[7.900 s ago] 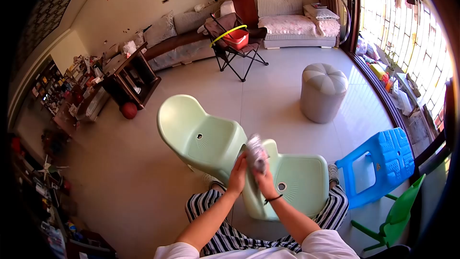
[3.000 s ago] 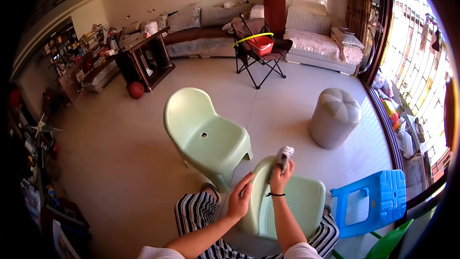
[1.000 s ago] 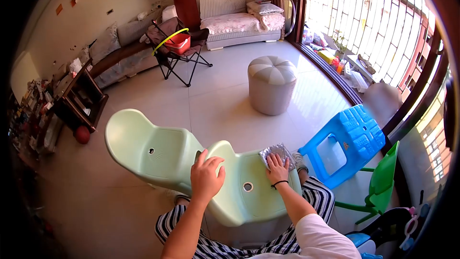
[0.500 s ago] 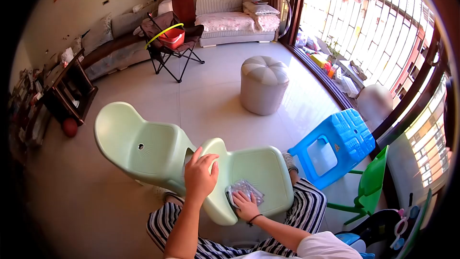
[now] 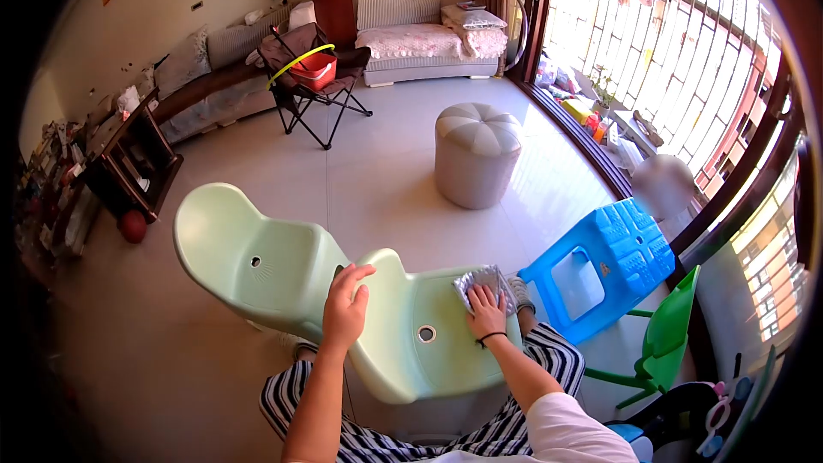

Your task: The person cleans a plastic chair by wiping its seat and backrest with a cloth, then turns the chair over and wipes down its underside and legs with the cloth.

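A pale green plastic chair (image 5: 454,334) lies between my knees, its seat facing up with a round hole in it. My right hand (image 5: 487,312), with a dark band at the wrist, presses a crumpled silvery-grey cloth (image 5: 485,278) flat on the seat's far right edge. My left hand (image 5: 345,302) rests at the top of this chair's backrest, fingers apart, holding nothing that shows. Just left of it is a second pale green chair (image 5: 283,266), close against the first.
To the right are a blue plastic stool (image 5: 630,244) tipped on its side and a green chair (image 5: 667,334). Farther off are a round grey pouf (image 5: 477,159), a folding chair (image 5: 300,60) holding a red basket (image 5: 315,73), sofas, and a red ball (image 5: 132,225).
Over the last half second my right hand and the cloth have slid from the seat's near left part to its far right edge. My left hand has barely moved.
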The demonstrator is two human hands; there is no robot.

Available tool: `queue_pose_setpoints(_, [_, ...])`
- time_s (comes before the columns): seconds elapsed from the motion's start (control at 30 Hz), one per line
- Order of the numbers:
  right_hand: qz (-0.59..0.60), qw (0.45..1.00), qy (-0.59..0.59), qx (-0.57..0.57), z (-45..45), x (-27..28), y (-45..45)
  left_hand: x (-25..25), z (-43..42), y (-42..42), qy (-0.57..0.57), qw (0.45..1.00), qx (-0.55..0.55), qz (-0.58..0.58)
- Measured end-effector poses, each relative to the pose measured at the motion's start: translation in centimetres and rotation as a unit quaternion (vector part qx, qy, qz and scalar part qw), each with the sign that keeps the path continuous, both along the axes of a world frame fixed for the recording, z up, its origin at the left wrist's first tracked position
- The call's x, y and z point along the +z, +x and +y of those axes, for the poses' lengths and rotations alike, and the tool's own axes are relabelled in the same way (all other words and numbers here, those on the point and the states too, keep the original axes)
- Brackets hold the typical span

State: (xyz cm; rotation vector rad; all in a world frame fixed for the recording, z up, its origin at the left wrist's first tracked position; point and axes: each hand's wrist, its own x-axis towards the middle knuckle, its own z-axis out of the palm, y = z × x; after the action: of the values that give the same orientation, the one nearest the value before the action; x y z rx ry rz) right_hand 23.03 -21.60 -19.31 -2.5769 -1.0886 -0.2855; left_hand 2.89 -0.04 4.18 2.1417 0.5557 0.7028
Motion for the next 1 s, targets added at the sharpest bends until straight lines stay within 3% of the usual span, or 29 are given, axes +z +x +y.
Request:
queue_pose_setpoints(0.1, [0.012, 1.0, -0.013, -0.005, -3.9, 0.2, -4.7, -1.1, 1.0, -0.3, -0.264, 0.959, -0.055, -0.088])
queue_pose_setpoints(0.13, [0.032, 0.999, -0.016, -0.009, -5.0, 0.5, -6.6, -1.6, 1.2, -0.4, -0.267, 0.958, -0.055, -0.088])
queue_pose_setpoints(0.2, [0.078, 0.996, -0.04, 0.003, -5.6, 0.7, -10.6, -2.2, 1.5, -0.5, -0.385, 0.909, -0.07, -0.142])
queue_pose_setpoints(0.33, [0.159, 0.98, -0.041, 0.111, -2.6, 1.3, -15.7, -1.8, 1.5, -0.9, -0.429, 0.889, -0.057, -0.15])
queue_pose_setpoints(0.43, [0.14, 0.977, -0.017, 0.159, 2.4, -0.5, -14.6, -2.2, 1.9, -1.1, -0.489, 0.846, -0.071, -0.202])
queue_pose_setpoints(0.63, [0.113, 0.988, 0.014, 0.102, 8.7, 0.0, -4.2, -2.2, 1.9, -1.3, -0.501, 0.837, -0.052, -0.213])
queue_pose_setpoints(0.83, [0.017, 1.0, 0.022, -0.004, 2.0, -0.3, 0.9, -1.8, 2.2, -1.5, -0.528, 0.814, -0.035, -0.241])
queue_pose_setpoints(0.93, [0.018, 0.999, -0.014, -0.025, -2.8, 0.0, -2.0, -0.7, 2.3, -1.5, -0.565, 0.764, 0.029, -0.311])
queue_pose_setpoints(1.0, [0.032, 0.999, -0.035, -0.027, -5.3, 0.1, -5.6, 1.0, 1.5, -1.6, -0.549, 0.767, 0.03, -0.331])
